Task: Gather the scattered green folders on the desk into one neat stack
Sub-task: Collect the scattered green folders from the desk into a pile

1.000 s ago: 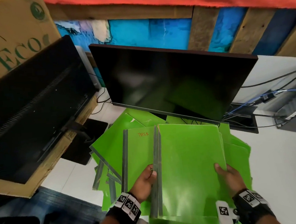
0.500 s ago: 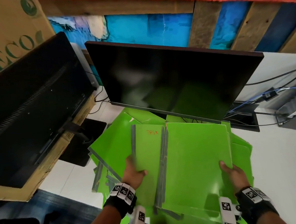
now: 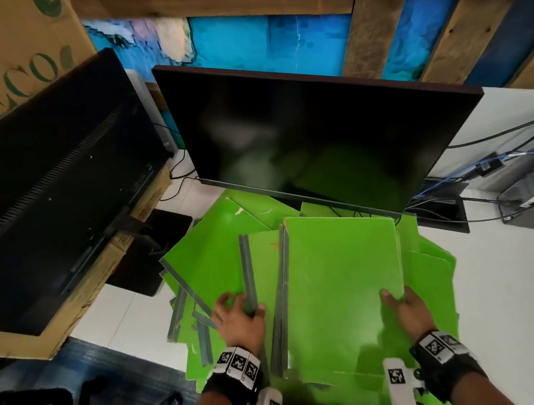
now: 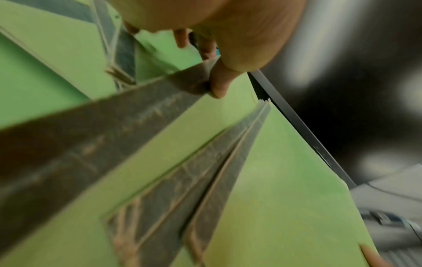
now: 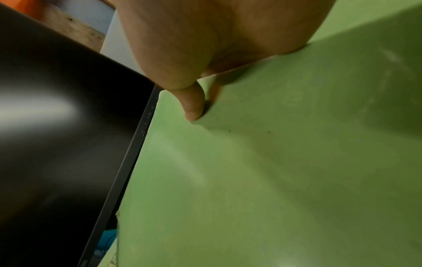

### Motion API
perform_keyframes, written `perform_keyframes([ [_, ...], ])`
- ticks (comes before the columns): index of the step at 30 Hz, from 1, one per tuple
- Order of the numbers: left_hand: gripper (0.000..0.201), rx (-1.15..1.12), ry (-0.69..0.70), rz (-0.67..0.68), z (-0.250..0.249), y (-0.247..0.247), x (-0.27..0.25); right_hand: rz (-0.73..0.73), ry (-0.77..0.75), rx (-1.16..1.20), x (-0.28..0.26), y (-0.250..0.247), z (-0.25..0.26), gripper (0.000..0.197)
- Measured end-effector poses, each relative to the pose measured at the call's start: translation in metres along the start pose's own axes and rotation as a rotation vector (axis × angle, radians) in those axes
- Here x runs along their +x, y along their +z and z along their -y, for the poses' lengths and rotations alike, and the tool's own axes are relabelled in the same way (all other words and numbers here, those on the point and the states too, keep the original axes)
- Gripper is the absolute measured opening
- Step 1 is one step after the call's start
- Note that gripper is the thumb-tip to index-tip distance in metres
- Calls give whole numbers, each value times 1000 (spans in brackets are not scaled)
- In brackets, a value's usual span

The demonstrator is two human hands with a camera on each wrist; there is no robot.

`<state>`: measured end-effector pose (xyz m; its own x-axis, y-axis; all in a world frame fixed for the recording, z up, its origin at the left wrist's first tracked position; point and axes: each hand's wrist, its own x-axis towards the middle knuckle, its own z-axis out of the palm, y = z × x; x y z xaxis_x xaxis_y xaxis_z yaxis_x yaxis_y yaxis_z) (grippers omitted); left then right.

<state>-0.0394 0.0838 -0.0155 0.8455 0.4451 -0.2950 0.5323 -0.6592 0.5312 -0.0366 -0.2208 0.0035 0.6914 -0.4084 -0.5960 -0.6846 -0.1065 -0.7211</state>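
A white desk sits under a blue and wood wall; green folders lie in a messy pile by the dark monitor; the left hand pinches one folder's grey spine; the right hand grips the top folder by its edge; slide both together and line up the spines; a box reads "ECO"; orange writing is too small to read.

"ECO" in green on cardboard box
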Motion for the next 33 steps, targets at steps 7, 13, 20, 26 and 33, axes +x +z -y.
perform_keyframes([
  [7, 45, -31, -245, -9, 13, -25, 15, 37, 16, 57, 12, 11, -2, 22],
  [13, 31, -374, -231, 33, 5, -31, 30, 31, -19, 86, 11, 16, 11, 32],
  [20, 37, -348, -328, 81, -25, -32, 70, 0, -96, -17, 13, 15, 35, 63],
  [26, 42, -141, -278, 135, -67, -22, 99, -32, -62, 40, 25, -13, 22, 55],
  [33, 70, 56, -323, 173, -90, -7, 115, -66, -51, 99, 15, -35, 18, 29],
])
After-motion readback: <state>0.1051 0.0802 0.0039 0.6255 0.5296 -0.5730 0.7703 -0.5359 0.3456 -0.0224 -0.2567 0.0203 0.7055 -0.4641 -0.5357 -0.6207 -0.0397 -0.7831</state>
